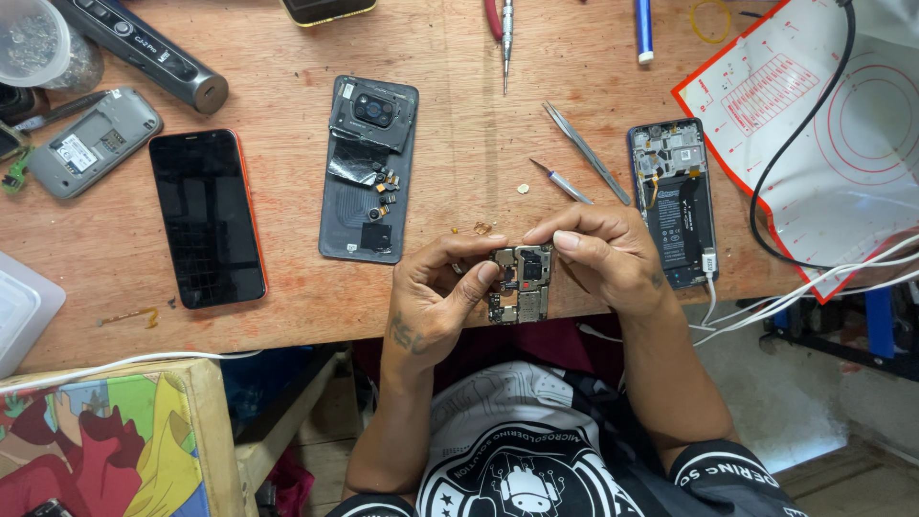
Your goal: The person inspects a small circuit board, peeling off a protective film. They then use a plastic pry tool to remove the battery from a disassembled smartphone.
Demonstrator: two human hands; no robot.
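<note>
— So, what do you have in your hands at this moment?

— I hold a small circuit board [522, 282] from a phone, just above the near edge of the wooden tabletop [459, 144]. My left hand [436, 297] closes its grip on the left side of the board, with the thumb pressed on its face. My right hand [598, 254] has its grip closed on the upper right corner, the fingertips [565, 239] bent down onto it.

— And what lies around you?

— Just beside my right hand lies an opened phone [675, 201], its battery showing, with a white cable [710, 287] at its lower end. Behind my hands I see metal tweezers [586, 151] and a thin screwdriver [562, 182], near each other. To the left lies a grey back cover [369, 168] with the camera part on it, and further left a black phone [206, 218] with the screen facing up. A red and white mat [814, 115] sits at the far right.
</note>
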